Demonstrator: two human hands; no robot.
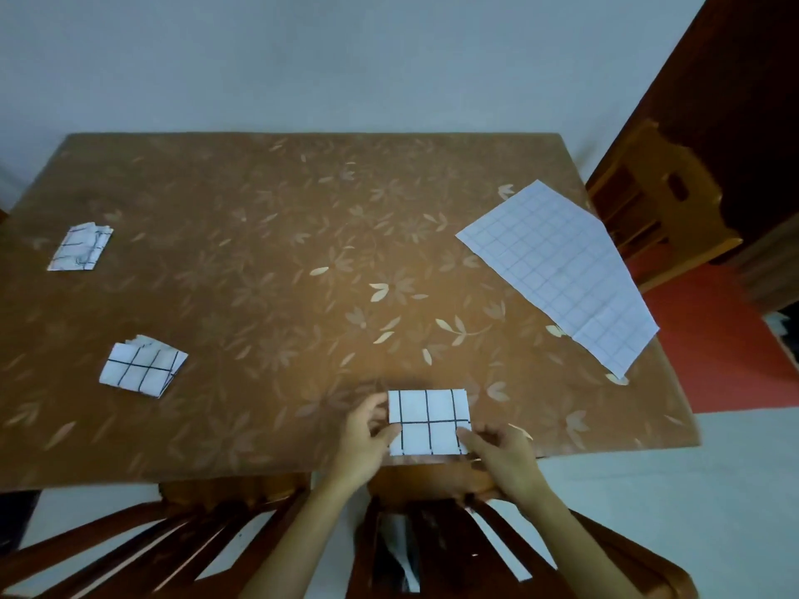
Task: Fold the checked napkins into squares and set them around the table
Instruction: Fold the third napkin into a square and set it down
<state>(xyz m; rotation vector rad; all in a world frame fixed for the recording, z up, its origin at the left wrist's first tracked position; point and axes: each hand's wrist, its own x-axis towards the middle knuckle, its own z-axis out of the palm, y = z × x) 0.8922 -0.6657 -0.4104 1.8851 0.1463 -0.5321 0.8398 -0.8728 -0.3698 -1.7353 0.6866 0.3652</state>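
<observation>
Four checked napkins lie on the brown leaf-patterned desk (302, 235). At the lower centre of the frame, close to the near edge, the folded napkin (428, 421) rests flat, its longer side running left to right. The left hand (367, 438) pinches its left edge between thumb and fingers; the right hand (501, 456) grasps its lower right corner. Both hands are equally near, one at each end, so a last fold would bring one short end across to the other.

Two finished squares sit on the left side: one napkin at mid-left (142, 367), another further up at the left edge (80, 247), both a little ruffled. The unfolded napkin (562, 270) lies spread at the right of the frame, overhanging the desk's edge, well apart from either hand. No containers are visible.
</observation>
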